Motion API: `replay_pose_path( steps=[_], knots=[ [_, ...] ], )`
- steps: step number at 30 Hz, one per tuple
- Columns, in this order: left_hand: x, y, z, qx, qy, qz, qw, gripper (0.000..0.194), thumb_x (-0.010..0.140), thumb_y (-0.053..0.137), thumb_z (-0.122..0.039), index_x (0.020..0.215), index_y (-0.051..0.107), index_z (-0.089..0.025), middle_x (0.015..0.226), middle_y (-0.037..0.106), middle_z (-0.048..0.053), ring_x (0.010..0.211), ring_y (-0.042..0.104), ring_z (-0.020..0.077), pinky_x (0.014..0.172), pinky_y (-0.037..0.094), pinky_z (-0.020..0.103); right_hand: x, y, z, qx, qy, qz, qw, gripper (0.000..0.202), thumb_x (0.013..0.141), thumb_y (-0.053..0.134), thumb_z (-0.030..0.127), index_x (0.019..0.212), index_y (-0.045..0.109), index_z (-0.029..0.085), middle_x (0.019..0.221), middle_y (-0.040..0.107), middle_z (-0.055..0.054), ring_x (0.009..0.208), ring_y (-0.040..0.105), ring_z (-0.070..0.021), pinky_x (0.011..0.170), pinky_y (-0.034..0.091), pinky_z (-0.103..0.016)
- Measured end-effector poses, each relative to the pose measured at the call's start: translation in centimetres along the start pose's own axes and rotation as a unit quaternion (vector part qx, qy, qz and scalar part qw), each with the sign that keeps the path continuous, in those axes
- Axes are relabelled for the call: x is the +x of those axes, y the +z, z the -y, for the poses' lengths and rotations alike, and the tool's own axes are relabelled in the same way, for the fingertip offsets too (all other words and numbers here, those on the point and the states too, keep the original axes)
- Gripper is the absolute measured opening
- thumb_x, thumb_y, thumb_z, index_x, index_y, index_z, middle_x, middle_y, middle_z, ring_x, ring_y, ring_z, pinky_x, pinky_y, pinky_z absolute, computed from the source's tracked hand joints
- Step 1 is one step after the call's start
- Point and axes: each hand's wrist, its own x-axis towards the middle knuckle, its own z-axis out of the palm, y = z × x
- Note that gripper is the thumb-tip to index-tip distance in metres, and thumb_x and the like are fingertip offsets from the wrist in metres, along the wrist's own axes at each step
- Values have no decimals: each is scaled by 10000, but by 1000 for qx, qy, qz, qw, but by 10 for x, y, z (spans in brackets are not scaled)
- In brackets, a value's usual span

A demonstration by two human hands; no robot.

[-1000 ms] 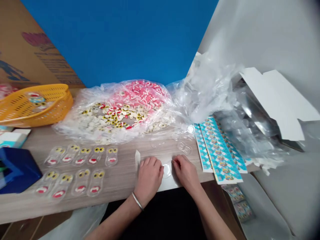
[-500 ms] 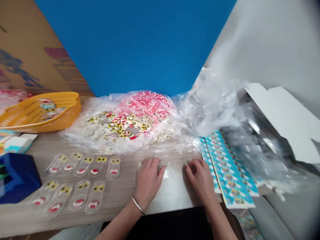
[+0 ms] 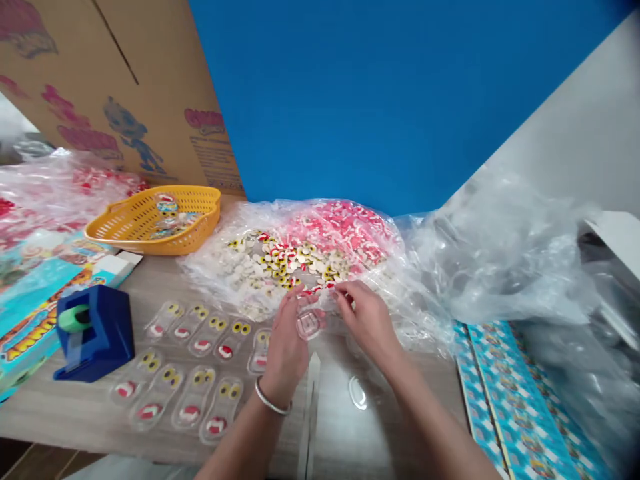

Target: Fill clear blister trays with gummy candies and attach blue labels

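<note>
The left hand (image 3: pixel 287 343) has a half-closed grip on a clear shell (image 3: pixel 309 325) above the desk (image 3: pixel 340 440); loose fingers could drop it. Whether the right hand (image 3: pixel 369 321) pinches anything is unclear; brushing might scatter the pieces (image 3: pixel 300 257).

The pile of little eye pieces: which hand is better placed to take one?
Probably the right hand: its fingers are beside the pile, while the left hand holds a clear plastic shell.

Tabletop (image 3: pixel 340 440) is staying mostly open between the forearms (image 3: pixel 435 407)
Plastic bag (image 3: pixel 240 283) is blocking the far side, filled blisters (image 3: pixel 193 400) the left, printed cards (image 3: pixel 520 407) the right
</note>
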Motion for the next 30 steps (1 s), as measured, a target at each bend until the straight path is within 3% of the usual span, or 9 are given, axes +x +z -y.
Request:
replay_pose_path(
  steps=[4, 8, 16, 19, 25, 28, 30],
  knots=[
    [23, -5, -12, -52, -32, -24, 998, 365, 851, 639, -357, 1180, 543, -234, 1094, 683, 72, 810, 704, 184, 709, 565, 326, 56, 32, -8, -224, 49, 75, 971, 184, 948, 533, 227, 948, 712, 182, 975, 723, -86, 909, 674, -211, 739, 458, -277],
    [30, -8, -7, -42, -28, -19, 999, 386, 782, 686, -288, 1136, 552, -217, 1200, 660, 96, 867, 709, 195, 692, 562, 311, 76, 55, -10, -278, 67, 84, 955, 175, 912, 569, 207, 993, 706, 134, 1000, 719, -139, 933, 672, -234, 730, 438, -280],
    [30, -11, 2, 56, -18, -19, 998, 550, 838, 586, -293, 1371, 460, -239, 1291, 622, 116, 821, 705, 168, 607, 538, 260, 65, 45, -27, -167, 57, 58, 983, 125, 875, 578, 215, 828, 694, 211, 823, 711, -31, 737, 629, -164, 642, 367, -251],
    [30, -10, 6, 64, -22, -26, 997, 558, 823, 558, -257, 1371, 457, -222, 1310, 593, 134, 806, 703, 172, 619, 552, 286, 62, 46, -28, -153, 39, 47, 986, 147, 881, 566, 201, 861, 712, 211, 872, 703, -37, 774, 629, -160, 664, 381, -243],
    [29, -7, 9, 69, -11, -41, 997, 545, 813, 540, -227, 1354, 477, -201, 1324, 589, 146, 802, 696, 163, 659, 564, 305, 70, 52, -20, -181, 9, 107, 978, 151, 909, 565, 230, 908, 716, 242, 964, 697, -52, 834, 635, -168, 663, 389, -249],
    [29, -7, 9, 73, -11, -49, 996, 551, 812, 540, -226, 1359, 479, -202, 1323, 587, 142, 788, 695, 156, 663, 564, 304, 73, 54, -22, -143, 17, 101, 984, 139, 876, 560, 177, 872, 694, 214, 929, 700, -54, 838, 635, -172, 690, 408, -256],
    [30, -8, 9, 70, -14, -45, 996, 572, 814, 549, -229, 1379, 470, -208, 1327, 583, 142, 792, 696, 157, 677, 569, 311, 70, 53, -24, -58, 27, 86, 994, 123, 857, 559, 181, 884, 677, 195, 871, 698, -38, 784, 629, -160, 691, 426, -256]
  ],
)
